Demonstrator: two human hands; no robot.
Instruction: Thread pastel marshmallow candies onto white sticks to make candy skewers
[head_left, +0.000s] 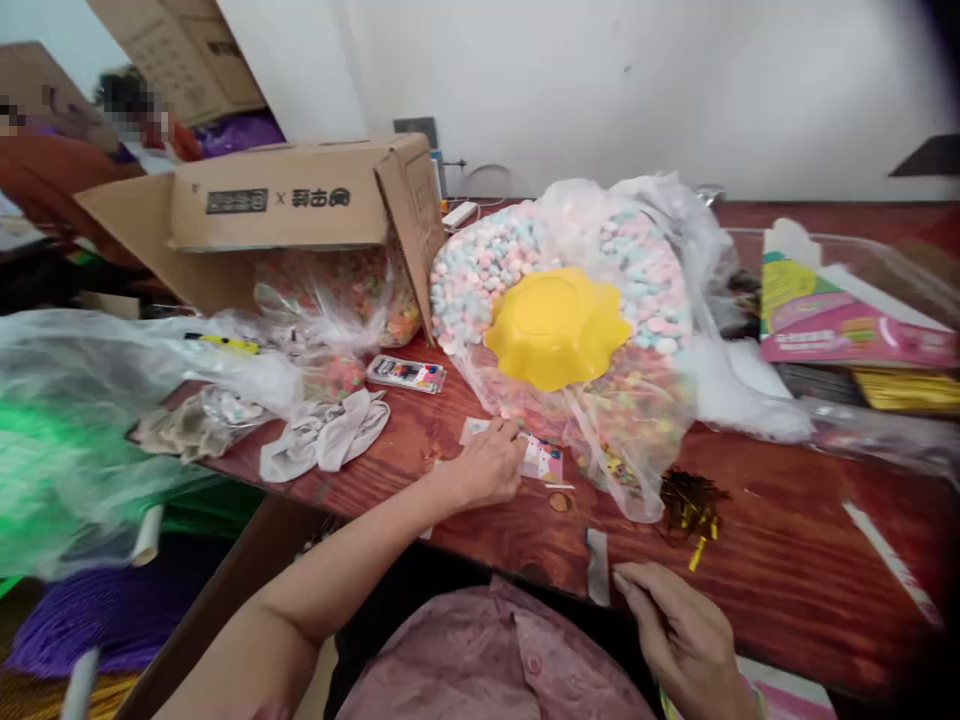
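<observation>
My left hand [486, 468] rests on the red-brown wooden table [780, 560], fingers curled over a small pink and white printed packet [541, 459]. My right hand [686, 630] lies at the table's near edge, fingertips beside a small grey strip [597, 565]; nothing shows in its grasp. Just beyond the left hand sits a large clear bag of pastel candies [637, 260] with a yellow scalloped bowl [555, 325] upside down on it. A tangle of gold twist ties [688, 505] lies in front of the bag.
An open cardboard box [300, 205] lies on its side at the back left, with clear bags of colourful candy [352, 300] spilling out. A small colourful box [406, 373], crumpled white bags [326, 435], a clear bin with pink packaging [847, 320]. Another person [52, 165] is at far left.
</observation>
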